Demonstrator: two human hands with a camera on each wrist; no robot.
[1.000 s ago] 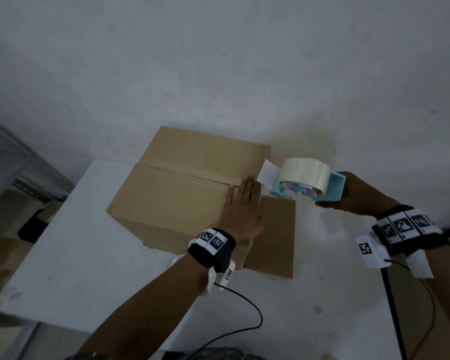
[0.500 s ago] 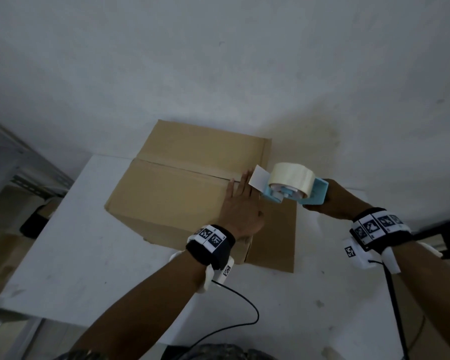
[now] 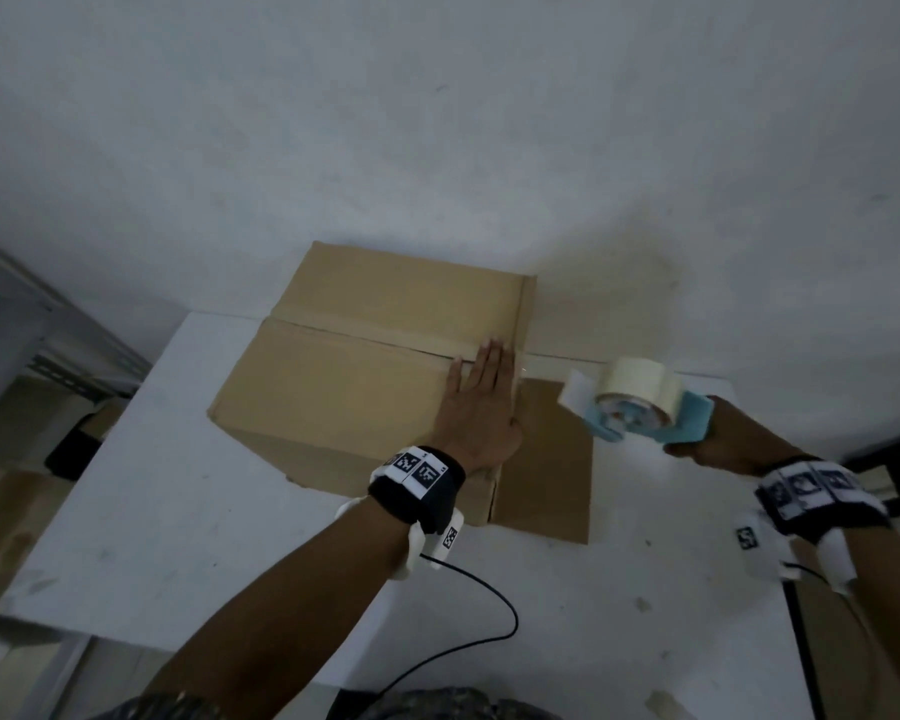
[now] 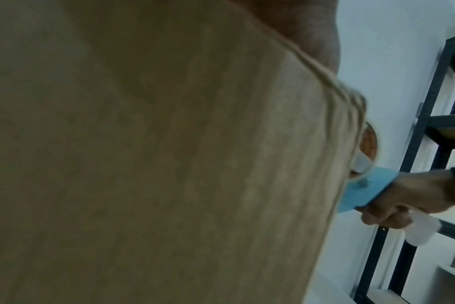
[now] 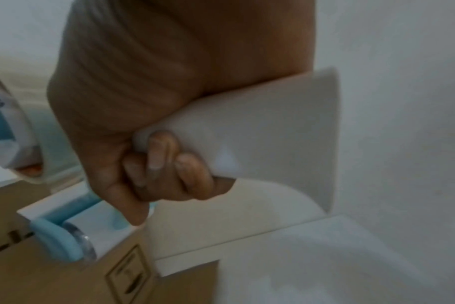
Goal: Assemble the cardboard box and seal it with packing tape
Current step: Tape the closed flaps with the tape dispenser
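Mid-frame, the cardboard box [image 3: 365,376] sits flaps-down on the white table [image 3: 178,501], contents hidden. The left hand [image 3: 481,413] presses flat beside the seam. At right, the right hand [image 3: 723,444] grasps the tape dispenser [image 3: 640,407], clear of the box. If that palm slips, the flaps could spring open.

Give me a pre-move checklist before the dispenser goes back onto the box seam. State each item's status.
1. Left hand flat on the cardboard box, pinning the flaps beside the seam: ok.
2. Right hand grips the tape dispenser handle firmly: ok.
3. Dispenser touching the box: not ok, it hangs off the right edge.
4. Strip already over the seam: looks ok; full adhesion cannot tell.
5. Loose tape end ready at the dispenser mouth: cannot tell.
6. Box resting steadily on the table: ok.
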